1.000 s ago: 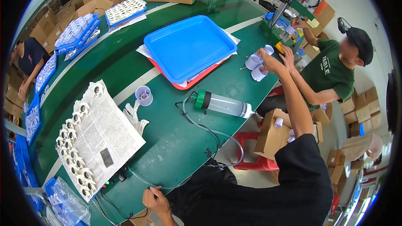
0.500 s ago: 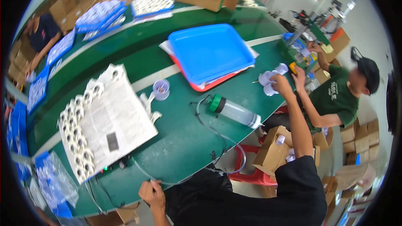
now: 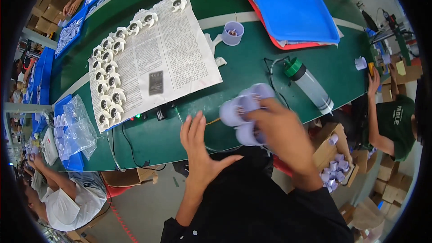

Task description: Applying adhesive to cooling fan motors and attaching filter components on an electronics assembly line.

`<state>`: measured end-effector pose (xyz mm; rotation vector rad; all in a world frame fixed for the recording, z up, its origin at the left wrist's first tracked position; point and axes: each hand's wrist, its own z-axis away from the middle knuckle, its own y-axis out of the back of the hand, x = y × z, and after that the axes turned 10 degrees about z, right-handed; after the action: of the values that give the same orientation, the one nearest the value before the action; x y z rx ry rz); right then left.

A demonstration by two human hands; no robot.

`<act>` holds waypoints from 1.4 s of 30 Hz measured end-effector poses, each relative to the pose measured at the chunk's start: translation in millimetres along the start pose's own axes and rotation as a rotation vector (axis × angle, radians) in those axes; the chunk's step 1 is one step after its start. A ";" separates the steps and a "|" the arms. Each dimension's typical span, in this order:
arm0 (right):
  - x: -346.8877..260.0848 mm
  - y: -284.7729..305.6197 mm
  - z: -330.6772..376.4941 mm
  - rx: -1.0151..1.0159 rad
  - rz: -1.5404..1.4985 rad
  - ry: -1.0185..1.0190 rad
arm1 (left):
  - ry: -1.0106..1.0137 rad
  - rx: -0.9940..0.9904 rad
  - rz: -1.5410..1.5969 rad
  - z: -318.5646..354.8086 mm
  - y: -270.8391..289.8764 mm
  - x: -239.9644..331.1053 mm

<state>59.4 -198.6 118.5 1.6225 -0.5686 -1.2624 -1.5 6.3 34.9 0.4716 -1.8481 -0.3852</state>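
Note:
My right hand (image 3: 285, 137), smeared by motion, is closed around several lilac plastic cup-shaped parts (image 3: 234, 111) held together above the table's near edge. Inside them something brownish shows, too blurred to make out, and a thin yellowish lead (image 3: 213, 121) sticks out on the left. Just left of these parts, my left hand (image 3: 198, 150) is open and holds nothing, fingers pointing up and thumb stretched toward them. Beyond my left hand lies a board covered with printed paper (image 3: 180, 58), with several white fan wheels (image 3: 109, 80) along its left and far edges.
A lilac cup with small parts (image 3: 232, 34), a clear green-capped cylinder (image 3: 310, 85) with a hose, and stacked blue and red trays (image 3: 292, 11) stand on the green table. At right, a co-worker (image 3: 396, 121) sits near a carton of lilac parts (image 3: 330, 153). Cables hang at the near edge.
My right hand has brought the lilac cup-shaped parts from the co-worker's side at right back before me. My left hand has risen from the near edge and opened. The view has shifted.

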 end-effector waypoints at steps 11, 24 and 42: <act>53.8 22.6 -2.8 0.324 0.405 -0.176 | 0.093 -0.158 -0.165 -2.4 2.6 -32.3; 154.3 78.6 31.3 0.640 0.199 -0.204 | -0.013 0.085 0.080 9.9 -20.5 -36.9; 15.6 -7.8 -42.4 0.157 -1.238 0.517 | 0.047 0.045 -0.015 8.8 -20.6 -33.6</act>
<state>102.3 -191.0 104.2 2.4193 0.8261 -1.5030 2.5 5.5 -5.3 0.5214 -1.8113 -0.3409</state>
